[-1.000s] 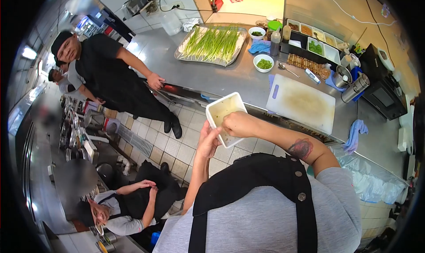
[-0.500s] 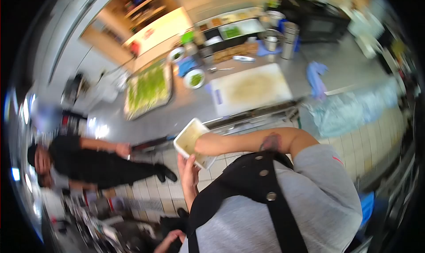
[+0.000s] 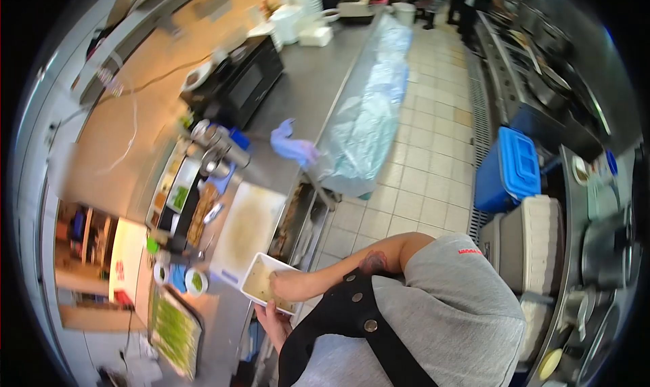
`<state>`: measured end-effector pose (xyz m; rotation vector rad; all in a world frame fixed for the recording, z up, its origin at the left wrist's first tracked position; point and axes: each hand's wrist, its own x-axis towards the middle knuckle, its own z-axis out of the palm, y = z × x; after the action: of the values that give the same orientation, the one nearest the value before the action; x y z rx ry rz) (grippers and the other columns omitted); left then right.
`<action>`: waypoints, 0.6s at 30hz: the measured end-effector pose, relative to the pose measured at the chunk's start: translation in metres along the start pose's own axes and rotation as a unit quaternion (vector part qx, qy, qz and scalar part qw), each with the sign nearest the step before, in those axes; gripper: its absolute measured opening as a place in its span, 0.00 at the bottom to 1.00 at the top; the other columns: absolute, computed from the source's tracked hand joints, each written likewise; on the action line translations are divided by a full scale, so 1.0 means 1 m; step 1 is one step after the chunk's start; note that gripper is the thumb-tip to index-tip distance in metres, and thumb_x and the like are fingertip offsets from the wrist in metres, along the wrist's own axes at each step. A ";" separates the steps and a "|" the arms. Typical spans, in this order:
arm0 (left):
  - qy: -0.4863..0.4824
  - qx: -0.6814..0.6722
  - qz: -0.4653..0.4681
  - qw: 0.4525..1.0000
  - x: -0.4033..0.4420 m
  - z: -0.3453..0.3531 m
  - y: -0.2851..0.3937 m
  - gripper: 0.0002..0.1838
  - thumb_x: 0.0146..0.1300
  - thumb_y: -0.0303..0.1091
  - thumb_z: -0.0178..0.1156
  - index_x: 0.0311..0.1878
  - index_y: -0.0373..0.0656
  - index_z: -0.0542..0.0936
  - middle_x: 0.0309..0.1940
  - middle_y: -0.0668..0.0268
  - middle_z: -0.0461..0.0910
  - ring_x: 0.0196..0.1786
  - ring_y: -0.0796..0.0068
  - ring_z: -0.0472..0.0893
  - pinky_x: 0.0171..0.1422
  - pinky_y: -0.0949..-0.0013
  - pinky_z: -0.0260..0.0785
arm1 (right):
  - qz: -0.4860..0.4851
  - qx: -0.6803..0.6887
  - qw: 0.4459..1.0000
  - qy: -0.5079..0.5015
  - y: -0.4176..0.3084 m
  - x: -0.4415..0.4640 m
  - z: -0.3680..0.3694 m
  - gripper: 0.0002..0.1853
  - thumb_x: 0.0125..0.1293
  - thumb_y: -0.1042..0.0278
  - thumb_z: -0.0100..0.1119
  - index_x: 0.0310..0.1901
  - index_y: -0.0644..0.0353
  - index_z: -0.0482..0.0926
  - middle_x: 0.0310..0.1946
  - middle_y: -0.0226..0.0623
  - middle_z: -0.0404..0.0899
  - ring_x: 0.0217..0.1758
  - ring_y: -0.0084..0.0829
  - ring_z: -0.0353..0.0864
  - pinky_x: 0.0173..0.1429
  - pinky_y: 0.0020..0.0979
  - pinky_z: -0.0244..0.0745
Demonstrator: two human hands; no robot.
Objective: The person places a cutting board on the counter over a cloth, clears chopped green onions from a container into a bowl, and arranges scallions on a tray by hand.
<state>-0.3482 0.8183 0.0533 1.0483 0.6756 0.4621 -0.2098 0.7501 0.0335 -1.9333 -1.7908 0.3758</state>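
Note:
A white rectangular tub [image 3: 256, 280] is tilted in front of my apron, with pale residue on its inner walls. My left hand [image 3: 274, 325] grips it from below, thumb against its near side. My right hand [image 3: 290, 287] reaches inside it, its fingers hidden. Just beyond the tub lies a white cutting board [image 3: 252, 221] with a brownish stain in the middle. To the left are a tray of long green stalks [image 3: 175, 329] and a small white bowl of chopped greens [image 3: 196, 282].
A lilac cloth or glove [image 3: 292, 143] lies on the steel counter [image 3: 321, 69]. Crumpled clear plastic [image 3: 369, 130] runs along the counter's edge. Across the tiled aisle [image 3: 433, 136] stand a blue lidded bin [image 3: 511, 167], grey-white bins [image 3: 542, 245] and a stove line with pans. People stand far back.
My view has swung to the right, bringing the aisle, blue bin and stove into sight. The nearby person in black is out of view. My hands stay at the tub.

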 end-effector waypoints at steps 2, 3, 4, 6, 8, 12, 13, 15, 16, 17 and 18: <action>-0.055 -0.001 -0.026 0.998 0.004 0.017 -0.009 0.28 0.60 0.31 0.59 0.63 0.43 0.62 0.52 0.61 0.74 0.49 0.65 0.79 0.46 0.62 0.76 | -0.011 -0.052 0.998 -0.035 0.008 -0.031 -0.012 0.10 0.52 0.73 0.54 0.27 0.74 0.80 0.28 0.55 0.79 0.31 0.48 0.81 0.38 0.41 0.77; -0.076 0.022 -0.030 0.996 0.007 0.026 -0.014 0.27 0.60 0.30 0.59 0.62 0.42 0.63 0.52 0.60 0.74 0.49 0.65 0.79 0.44 0.60 0.77 | 0.024 -0.039 0.998 -0.046 0.010 -0.047 -0.015 0.10 0.51 0.73 0.54 0.27 0.74 0.81 0.28 0.55 0.79 0.31 0.47 0.81 0.38 0.40 0.77; -0.094 0.046 -0.039 0.994 0.007 0.035 -0.017 0.27 0.60 0.31 0.59 0.62 0.42 0.63 0.52 0.59 0.74 0.49 0.64 0.79 0.46 0.59 0.76 | 0.058 -0.025 0.996 -0.058 0.010 -0.066 -0.017 0.09 0.51 0.74 0.55 0.26 0.73 0.81 0.27 0.55 0.79 0.32 0.46 0.81 0.38 0.40 0.78; -0.129 0.094 -0.055 0.986 0.008 0.055 -0.028 0.26 0.60 0.34 0.59 0.61 0.42 0.64 0.51 0.58 0.75 0.48 0.63 0.79 0.48 0.58 0.74 | 0.111 -0.011 0.992 -0.057 0.012 -0.097 -0.023 0.09 0.51 0.75 0.56 0.25 0.73 0.81 0.27 0.54 0.80 0.33 0.45 0.81 0.38 0.39 0.78; -0.164 0.091 -0.081 0.979 0.004 0.079 -0.037 0.25 0.60 0.32 0.58 0.60 0.41 0.64 0.51 0.57 0.74 0.48 0.63 0.79 0.48 0.58 0.75 | 0.149 -0.013 0.988 -0.038 0.014 -0.126 -0.031 0.08 0.50 0.75 0.57 0.25 0.73 0.81 0.27 0.53 0.80 0.33 0.45 0.82 0.39 0.39 0.79; -0.219 0.094 -0.128 0.963 0.005 0.102 -0.049 0.25 0.59 0.28 0.59 0.60 0.40 0.63 0.50 0.58 0.74 0.49 0.65 0.78 0.42 0.58 0.78 | 0.165 -0.032 0.986 0.018 0.033 -0.159 -0.019 0.09 0.53 0.73 0.57 0.30 0.72 0.80 0.31 0.53 0.79 0.36 0.48 0.81 0.44 0.41 0.77; -0.231 0.097 -0.136 0.959 0.004 0.109 -0.050 0.25 0.59 0.28 0.59 0.60 0.40 0.63 0.50 0.58 0.74 0.50 0.65 0.78 0.42 0.58 0.78 | 0.177 -0.017 0.983 0.040 0.034 -0.166 -0.021 0.09 0.53 0.72 0.57 0.30 0.72 0.79 0.32 0.53 0.79 0.37 0.48 0.80 0.45 0.41 0.77; -0.245 0.097 -0.130 0.956 0.004 0.125 -0.053 0.25 0.59 0.28 0.59 0.59 0.40 0.63 0.50 0.58 0.74 0.50 0.65 0.78 0.42 0.59 0.78 | 0.198 0.006 0.977 0.079 0.039 -0.180 -0.029 0.10 0.53 0.70 0.58 0.30 0.71 0.77 0.32 0.52 0.78 0.38 0.49 0.80 0.45 0.42 0.76; -0.247 0.095 -0.115 0.957 0.004 0.135 -0.056 0.25 0.59 0.28 0.59 0.59 0.40 0.63 0.50 0.58 0.74 0.50 0.65 0.78 0.42 0.59 0.78 | 0.198 0.019 0.972 0.127 0.044 -0.185 -0.032 0.09 0.53 0.70 0.58 0.30 0.70 0.77 0.32 0.51 0.77 0.38 0.49 0.80 0.45 0.43 0.76; -0.250 0.093 -0.100 0.959 0.005 0.144 -0.058 0.25 0.60 0.28 0.58 0.59 0.40 0.63 0.50 0.58 0.73 0.50 0.65 0.78 0.42 0.59 0.78 | 0.197 0.032 0.964 0.174 0.049 -0.190 -0.035 0.09 0.53 0.69 0.59 0.30 0.69 0.77 0.31 0.51 0.77 0.38 0.50 0.79 0.44 0.43 0.75; -0.252 0.091 -0.089 0.959 0.008 0.155 -0.060 0.25 0.60 0.28 0.58 0.59 0.41 0.63 0.51 0.57 0.73 0.50 0.65 0.78 0.42 0.59 0.79 | 0.195 0.046 0.955 0.220 0.056 -0.195 -0.040 0.09 0.53 0.69 0.59 0.30 0.68 0.76 0.31 0.50 0.76 0.38 0.50 0.79 0.44 0.43 0.75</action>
<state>-0.2320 0.6995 0.0478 1.2062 0.3523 -0.0327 -0.1628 0.5493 0.0160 -2.0970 -1.0949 0.1339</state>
